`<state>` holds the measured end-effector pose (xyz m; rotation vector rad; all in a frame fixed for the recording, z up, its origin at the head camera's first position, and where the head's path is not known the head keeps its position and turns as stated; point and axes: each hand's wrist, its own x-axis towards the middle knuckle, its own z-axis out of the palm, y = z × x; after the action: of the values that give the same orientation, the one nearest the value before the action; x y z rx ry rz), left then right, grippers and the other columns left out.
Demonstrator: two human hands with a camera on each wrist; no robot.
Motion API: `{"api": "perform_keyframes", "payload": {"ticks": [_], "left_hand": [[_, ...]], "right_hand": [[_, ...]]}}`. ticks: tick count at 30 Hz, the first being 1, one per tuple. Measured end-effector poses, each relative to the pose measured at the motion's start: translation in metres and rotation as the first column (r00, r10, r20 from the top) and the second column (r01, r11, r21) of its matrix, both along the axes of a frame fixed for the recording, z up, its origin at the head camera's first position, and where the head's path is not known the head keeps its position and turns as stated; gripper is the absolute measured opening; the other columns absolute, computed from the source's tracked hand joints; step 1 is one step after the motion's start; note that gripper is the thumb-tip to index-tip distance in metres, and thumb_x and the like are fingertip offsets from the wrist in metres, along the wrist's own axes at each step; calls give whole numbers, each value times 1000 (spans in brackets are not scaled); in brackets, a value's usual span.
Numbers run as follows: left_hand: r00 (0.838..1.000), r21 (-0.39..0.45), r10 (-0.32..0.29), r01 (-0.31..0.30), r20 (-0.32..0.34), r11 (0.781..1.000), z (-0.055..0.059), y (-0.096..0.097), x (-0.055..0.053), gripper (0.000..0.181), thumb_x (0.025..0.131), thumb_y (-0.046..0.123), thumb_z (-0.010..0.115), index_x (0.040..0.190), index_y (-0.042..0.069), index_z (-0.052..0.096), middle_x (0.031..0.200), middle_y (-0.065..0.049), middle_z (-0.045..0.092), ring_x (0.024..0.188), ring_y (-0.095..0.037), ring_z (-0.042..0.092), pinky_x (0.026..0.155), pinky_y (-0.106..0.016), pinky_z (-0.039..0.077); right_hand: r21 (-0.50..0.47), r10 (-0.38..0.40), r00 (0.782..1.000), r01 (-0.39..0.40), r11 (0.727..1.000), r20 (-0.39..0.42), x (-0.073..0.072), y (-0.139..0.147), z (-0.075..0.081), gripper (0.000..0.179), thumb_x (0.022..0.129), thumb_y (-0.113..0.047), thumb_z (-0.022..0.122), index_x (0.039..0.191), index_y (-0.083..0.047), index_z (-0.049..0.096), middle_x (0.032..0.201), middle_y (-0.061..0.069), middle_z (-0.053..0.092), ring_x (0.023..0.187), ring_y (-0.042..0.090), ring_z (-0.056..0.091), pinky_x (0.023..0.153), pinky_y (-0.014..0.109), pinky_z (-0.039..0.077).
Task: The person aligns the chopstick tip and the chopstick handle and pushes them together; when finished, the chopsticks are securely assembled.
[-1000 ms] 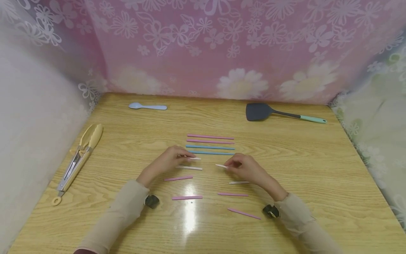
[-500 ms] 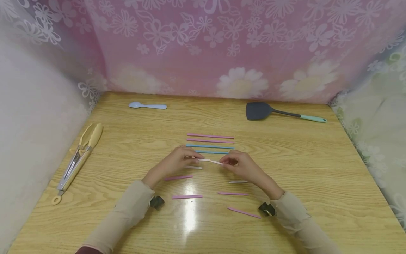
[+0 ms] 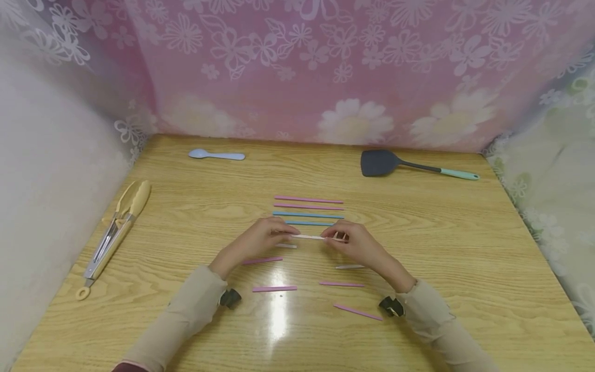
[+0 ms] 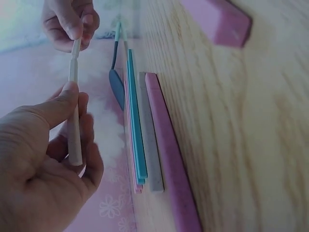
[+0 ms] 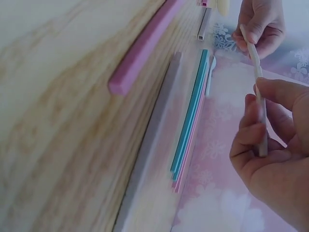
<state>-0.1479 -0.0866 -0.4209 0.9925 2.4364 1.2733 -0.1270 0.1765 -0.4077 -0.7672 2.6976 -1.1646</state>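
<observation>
In the head view my left hand (image 3: 264, 233) and right hand (image 3: 355, 242) face each other over the middle of the table. Each pinches one half of a white chopstick (image 3: 309, 237) between thumb and fingers, and the halves meet end to end in one line. The left wrist view shows the left half (image 4: 73, 121) crossing my palm, with a narrower joint close to the right fingertips. In the right wrist view the right half (image 5: 262, 121) runs down through my curled fingers. Below my hands lie another white half (image 3: 349, 267) and a white piece (image 3: 287, 246) partly behind my left hand.
Two pink chopsticks (image 3: 309, 199) and two blue chopsticks (image 3: 308, 214) lie in parallel just beyond my hands. Several pink halves (image 3: 274, 289) are nearer. Tongs (image 3: 113, 237) lie left, a spoon (image 3: 216, 155) back left, a spatula (image 3: 378, 163) back right. A floral curtain (image 3: 297, 72) borders the table.
Both hands have come together, the left moving right and the right slightly left. The two white halves, apart at first, now line up as one stick.
</observation>
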Motion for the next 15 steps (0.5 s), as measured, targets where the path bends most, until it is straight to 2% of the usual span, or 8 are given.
{"api": "perform_keyframes", "payload": {"ticks": [3,9,15], "left_hand": [[999,6,-8,8,33,1000,1,1,1,23,93,10,60,114,5,69,95,-3,65,80,-10,52,71,-24,50],[998,-7,-6,6,69,1000,3,1,2,22,94,9,59,113,3,69,108,-10,69,90,-13,64,75,-21,53],[999,9,-25,24,32,1000,3,0,3,21,93,7,60,111,0,69,102,-11,70,79,-17,63,66,-20,52]], "right_hand": [[-11,-3,1000,4,1000,7,1,-1,-1,12,89,-11,67,98,-6,73,86,0,65,69,8,50,60,23,45],[-70,3,1000,-3,998,-2,3,-2,-4,12,89,-10,67,96,-2,73,82,0,63,63,7,43,55,20,39],[-132,44,997,-53,990,-68,4,-4,-5,8,86,-3,68,91,1,72,77,0,61,61,5,41,53,17,37]]}}
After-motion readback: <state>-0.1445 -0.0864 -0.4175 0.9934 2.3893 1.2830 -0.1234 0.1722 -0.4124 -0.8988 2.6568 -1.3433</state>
